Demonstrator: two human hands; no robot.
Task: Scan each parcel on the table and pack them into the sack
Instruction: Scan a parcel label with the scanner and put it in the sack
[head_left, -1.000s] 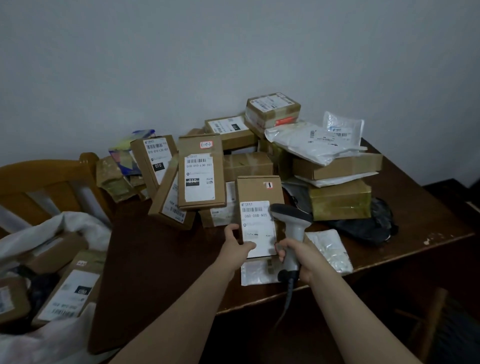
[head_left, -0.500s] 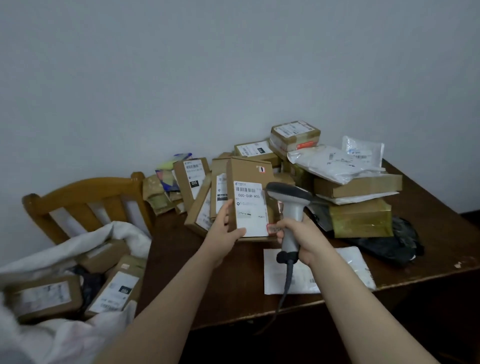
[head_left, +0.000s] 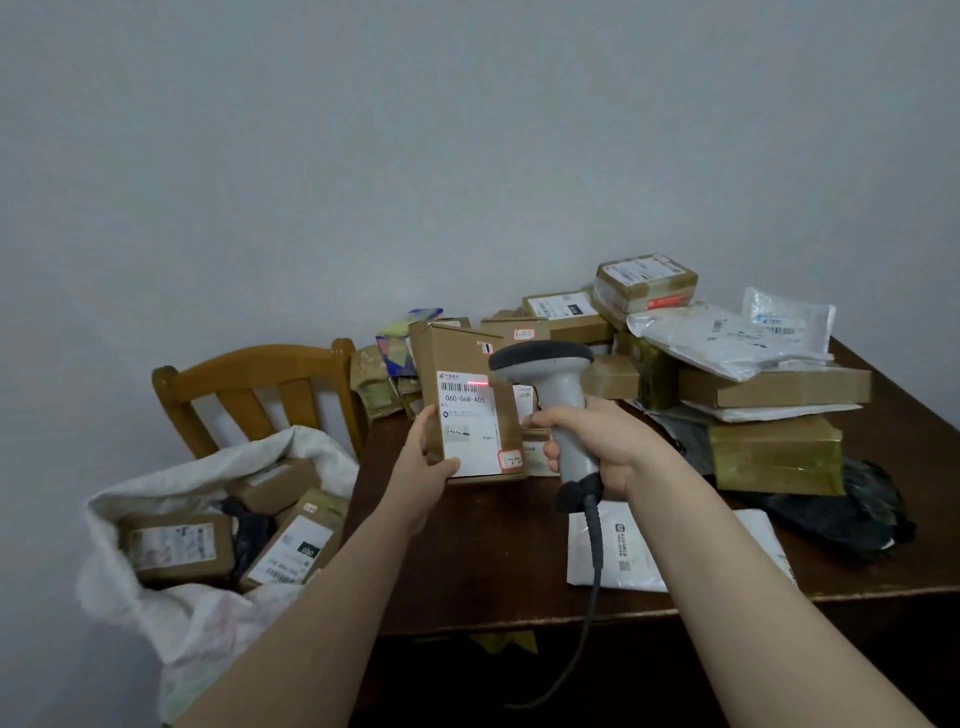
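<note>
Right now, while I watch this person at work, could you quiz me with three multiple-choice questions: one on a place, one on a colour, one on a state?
1. Where is the white sack?
A) left of the table, by the wooden chair
B) on top of the table
C) hung on the wall

2. What colour is the scan line on the label?
A) green
B) blue
C) red

3. What state is the brown cardboard parcel in?
A) lying flat on the table
B) held upright in the left hand
C) packed in the sack

Answers:
1 A: the sack slumps beside the table's left edge, with the chair back rising behind it.
2 C: a red line crosses the barcode.
3 B: the left hand grips its lower corner while the right hand aims the barcode scanner at it.
</note>
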